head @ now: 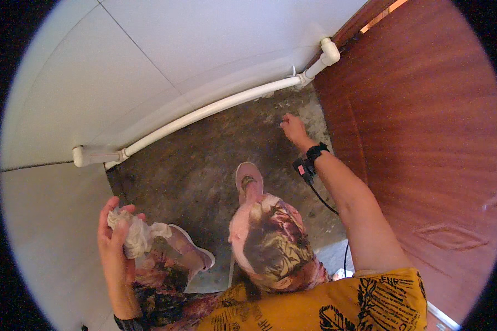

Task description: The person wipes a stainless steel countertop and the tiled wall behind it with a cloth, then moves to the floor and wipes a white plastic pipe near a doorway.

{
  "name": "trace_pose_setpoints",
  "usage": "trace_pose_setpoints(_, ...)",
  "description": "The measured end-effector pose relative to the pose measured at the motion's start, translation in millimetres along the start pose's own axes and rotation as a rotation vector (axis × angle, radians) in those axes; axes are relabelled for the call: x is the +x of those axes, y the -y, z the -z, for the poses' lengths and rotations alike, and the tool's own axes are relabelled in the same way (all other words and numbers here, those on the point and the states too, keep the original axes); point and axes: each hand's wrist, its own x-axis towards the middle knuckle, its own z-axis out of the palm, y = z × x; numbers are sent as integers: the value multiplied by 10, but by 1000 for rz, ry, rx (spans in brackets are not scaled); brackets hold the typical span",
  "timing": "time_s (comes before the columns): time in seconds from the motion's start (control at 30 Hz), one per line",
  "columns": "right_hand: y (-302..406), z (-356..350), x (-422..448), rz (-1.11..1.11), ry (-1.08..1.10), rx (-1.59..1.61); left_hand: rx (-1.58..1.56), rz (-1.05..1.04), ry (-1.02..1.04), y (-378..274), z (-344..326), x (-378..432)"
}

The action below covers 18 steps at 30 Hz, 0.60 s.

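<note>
My left hand (pixel 118 236) is at the lower left, its fingers curled around a crumpled, whitish wad of thin material (pixel 134 233); whether it is tissue or plastic film I cannot tell. Farther forward, my right hand (pixel 295 129) reaches out over the dark, stained floor (pixel 199 145), near the corner between wall and door. Its fingers are bent, and no object shows in them, though their inner side is hidden. A black band with a small device (pixel 304 169) and a cable is on my right wrist.
A white plastic pipe (pixel 215 108) with elbow fittings runs along the foot of the pale panelled wall (pixel 120 82). On the right stands a reddish-brown door (pixel 414 136) with a moulded pattern. My pink shoes (pixel 248 178) and patterned trouser legs (pixel 273 244) are below me.
</note>
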Motion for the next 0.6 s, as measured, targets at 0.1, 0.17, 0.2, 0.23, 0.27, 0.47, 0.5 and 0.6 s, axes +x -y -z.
trace_pose_setpoints(0.1, 34, 12, 67, -28, 31, 4, -35, 12, 5, -4, 33, 40)
trace_pose_setpoints(0.17, 37, 3, 64, -22, 44, -10, -39, 9, 1, -20, 21, 47)
trace_pose_setpoints(0.2, -1, 15, 71, -17, 50, -25, -45, 1, 3, -34, -1, 48)
trace_pose_setpoints(0.23, -49, -12, 67, -19, 47, -30, -49, 2, 8, -41, -28, 49)
trace_pose_setpoints(0.27, -81, -54, 42, -46, 147, 98, -78, -18, 38, -46, -63, 50)
trace_pose_setpoints(0.47, 354, -47, -524, -85, 583, 472, -147, -33, 126, -109, -236, 45)
trace_pose_setpoints(0.5, 353, -51, -626, -14, 622, 416, -150, -23, 165, -127, -291, 58)
trace_pose_setpoints(0.6, 366, -117, -1018, 57, 534, 483, -152, 15, 181, -123, -310, 117)
